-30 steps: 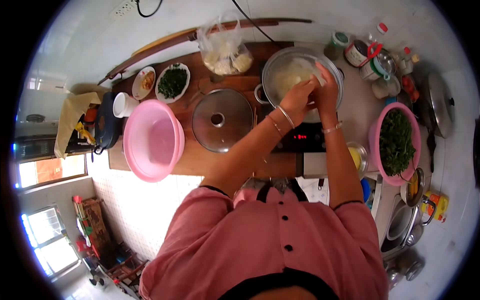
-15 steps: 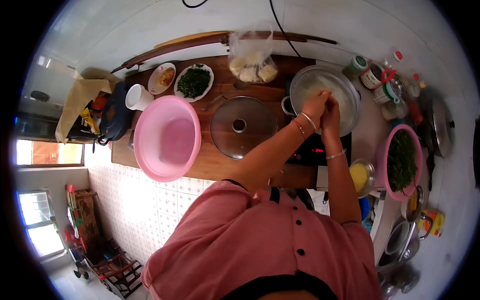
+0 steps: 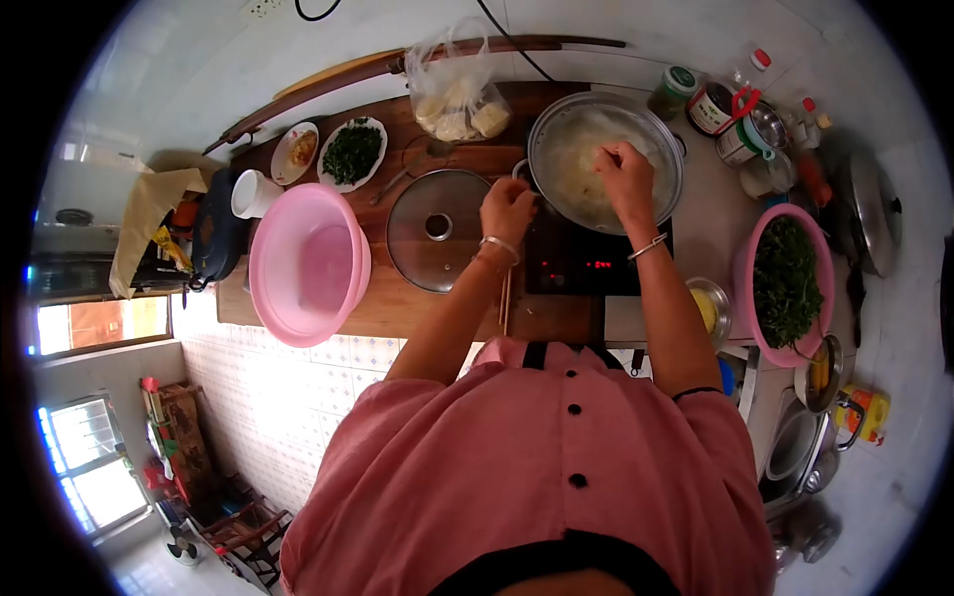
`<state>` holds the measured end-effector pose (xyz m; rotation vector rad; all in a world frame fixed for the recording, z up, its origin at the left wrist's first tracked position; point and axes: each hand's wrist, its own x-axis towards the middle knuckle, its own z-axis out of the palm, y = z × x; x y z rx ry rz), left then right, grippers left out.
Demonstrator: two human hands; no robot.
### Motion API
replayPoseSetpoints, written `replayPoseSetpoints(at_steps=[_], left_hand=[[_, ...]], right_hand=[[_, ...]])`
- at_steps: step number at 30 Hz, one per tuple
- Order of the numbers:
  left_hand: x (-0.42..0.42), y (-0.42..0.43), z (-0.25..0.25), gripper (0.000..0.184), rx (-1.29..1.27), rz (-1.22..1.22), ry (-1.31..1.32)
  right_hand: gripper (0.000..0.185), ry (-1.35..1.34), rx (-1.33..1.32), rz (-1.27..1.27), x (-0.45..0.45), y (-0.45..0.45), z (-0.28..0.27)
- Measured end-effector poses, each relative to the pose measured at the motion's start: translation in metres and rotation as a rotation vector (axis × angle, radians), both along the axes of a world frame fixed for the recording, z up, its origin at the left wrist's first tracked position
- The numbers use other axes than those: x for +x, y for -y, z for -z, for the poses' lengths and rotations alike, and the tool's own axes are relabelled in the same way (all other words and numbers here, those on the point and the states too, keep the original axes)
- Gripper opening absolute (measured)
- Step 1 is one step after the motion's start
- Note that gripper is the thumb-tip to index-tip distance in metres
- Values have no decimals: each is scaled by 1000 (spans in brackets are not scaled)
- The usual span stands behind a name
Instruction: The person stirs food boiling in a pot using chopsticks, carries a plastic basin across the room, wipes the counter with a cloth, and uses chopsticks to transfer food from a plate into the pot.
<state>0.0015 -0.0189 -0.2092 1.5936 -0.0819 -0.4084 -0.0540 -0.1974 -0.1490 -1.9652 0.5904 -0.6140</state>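
A wide metal pot (image 3: 542, 189) stands on the black induction cooker (image 3: 586, 273), with pale, cloudy liquid and steam inside. Over its right half is my right hand (image 3: 628, 181), fingers curled together; whatever they hold, if anything, is hidden. My left hand (image 3: 509, 211) hovers just left of the pot, beside its side handle, with the fingers pinched together. I cannot make out anything between them. Left of that hand lies a glass lid (image 3: 412, 233) with a metal rim and round knob. A pair of chopsticks (image 3: 506, 306) rests on the wood below my left wrist.
A pink basin (image 3: 260, 268) stands left of the lid. Behind are a plate of chopped greens (image 3: 353, 152), a small plate of food (image 3: 301, 149) and a plastic bag (image 3: 457, 94). On the right are jars (image 3: 711, 107), a bowl (image 3: 717, 308) and a pink tub of greens (image 3: 785, 283).
My hands were together over the pot and are now apart. The left has moved left and down to beside the pot handle; the right stays above the pot. The view has shifted slightly.
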Motion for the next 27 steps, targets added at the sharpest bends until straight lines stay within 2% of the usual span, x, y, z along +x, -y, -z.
replayPoseSetpoints(at_steps=[2, 4, 7, 9, 11, 15, 17, 19, 21, 23, 24, 26, 27], left_hand=[[-13, -19, 6, 17, 426, -14, 347], [-28, -45, 50, 20, 835, 198, 298], [-42, -46, 45, 22, 982, 302, 224], [-55, -54, 52, 25, 1228, 401, 224], [-57, -57, 68, 25, 1246, 398, 221], [-61, -60, 68, 26, 1229, 418, 232], [-59, -56, 66, 25, 1193, 389, 190], [-63, -62, 73, 25, 1158, 361, 136], [-66, -72, 87, 22, 1062, 312, 267], [-69, -83, 94, 22, 1025, 333, 260], [-69, -88, 97, 22, 990, 360, 264], [-72, -103, 121, 22, 922, 322, 254], [-75, -108, 120, 21, 859, 290, 253]], right_hand=[[23, -45, 52, -12, 2, 4, -1], [23, -42, 18, -21, 5, 8, 5], [23, -30, 10, -41, 8, 10, 7], [23, -18, 41, -53, 6, 6, 4], [23, -26, 75, -67, 5, 5, -4], [22, 68, 78, -156, 4, -13, 1], [18, 143, 18, -334, -1, -40, 6], [16, 98, -1, -450, -10, -72, 25], [13, 69, -56, -633, -21, -102, 53], [15, -87, -77, -704, -37, -129, 88], [19, -45, -133, -722, -48, -142, 113], [22, -11, -188, -749, -67, -156, 125], [25, -153, -314, -831, -73, -160, 118]])
